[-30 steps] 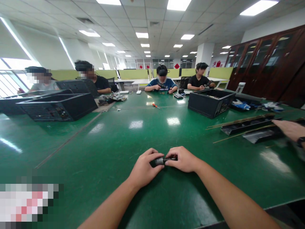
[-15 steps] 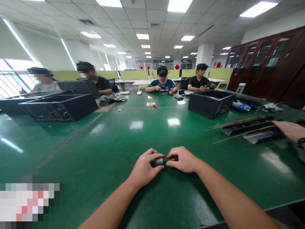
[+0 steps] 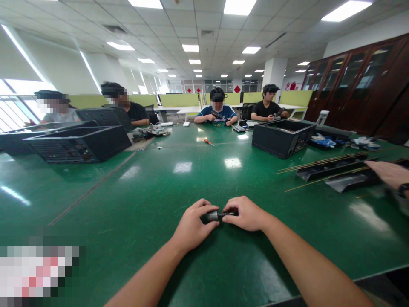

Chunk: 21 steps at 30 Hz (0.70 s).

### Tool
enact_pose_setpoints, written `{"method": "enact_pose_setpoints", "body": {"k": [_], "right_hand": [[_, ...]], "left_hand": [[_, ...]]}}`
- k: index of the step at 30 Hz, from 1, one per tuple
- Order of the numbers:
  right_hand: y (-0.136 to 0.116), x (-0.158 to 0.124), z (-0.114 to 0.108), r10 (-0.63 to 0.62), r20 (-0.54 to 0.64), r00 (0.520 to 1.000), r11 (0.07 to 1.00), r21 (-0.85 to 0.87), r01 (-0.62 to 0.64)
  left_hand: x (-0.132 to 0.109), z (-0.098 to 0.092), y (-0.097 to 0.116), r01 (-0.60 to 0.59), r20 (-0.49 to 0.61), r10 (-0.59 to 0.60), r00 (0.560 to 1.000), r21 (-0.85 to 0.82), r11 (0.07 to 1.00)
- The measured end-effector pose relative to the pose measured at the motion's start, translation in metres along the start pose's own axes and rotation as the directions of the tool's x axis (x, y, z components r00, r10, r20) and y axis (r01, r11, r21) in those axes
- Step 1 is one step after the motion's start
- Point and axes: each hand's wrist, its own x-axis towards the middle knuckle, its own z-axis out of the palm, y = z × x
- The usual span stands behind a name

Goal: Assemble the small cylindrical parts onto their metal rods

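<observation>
My left hand (image 3: 194,224) is closed around a small grey metal cylinder (image 3: 213,216), its thumb and fingers on either side. A thin dark shaft (image 3: 221,215) runs from the cylinder's right end to my right hand (image 3: 246,215). The fingers of that hand are pinched on the shaft, and they hide part of it. Both hands are low over the green tabletop (image 3: 179,192), close together at the middle of the view. The exact kind of the metal part cannot be made out.
Black computer cases (image 3: 283,138) stand on the table, with more at the left. A red screwdriver (image 3: 209,142) lies farther back. To the right, another person's hand (image 3: 388,172) is by dark metal channels (image 3: 348,179) and thin rods (image 3: 306,166). Several people sit across.
Both hands keep their grip on the cylinder and shaft, in nearly the same place. The whole view has shifted very slightly.
</observation>
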Motion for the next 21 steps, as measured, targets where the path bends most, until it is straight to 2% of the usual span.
{"method": "enact_pose_setpoints", "body": {"k": [21], "right_hand": [[0.0005,-0.0005,-0.0011,0.017,0.019,1.000,0.998,-0.053,-0.016]], "left_hand": [[0.0002,-0.0004,-0.0031,0.000,0.005,-0.001,1.000,0.024,1.000]]}}
